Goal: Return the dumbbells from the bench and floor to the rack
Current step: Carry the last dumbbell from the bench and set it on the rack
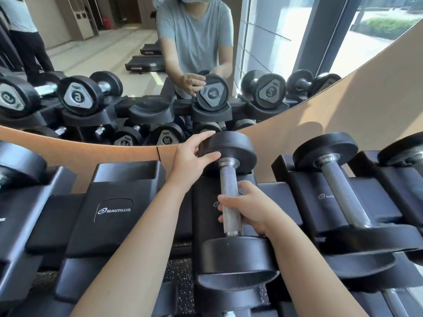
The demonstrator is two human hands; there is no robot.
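Head view: your right hand point(249, 209) fingers wrap dumbbell point(231, 202) handle, left hand point(194, 154) grips far head; release unevenly, dumbbell pinches fingers against rack point(114, 202) cradle.

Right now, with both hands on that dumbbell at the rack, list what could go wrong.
1. The left hand grips the far head of the dumbbell; fingers could get pinched against the cradle as it settles.
2. The right hand holds the handle off-centre, so the near head might tip or drop.

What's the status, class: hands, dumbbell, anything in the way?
Right hand gripping dumbbell handle. Left hand steadying far head. Dumbbell lying in rack cradle. Nothing blocking; neighbouring dumbbell sits apart.
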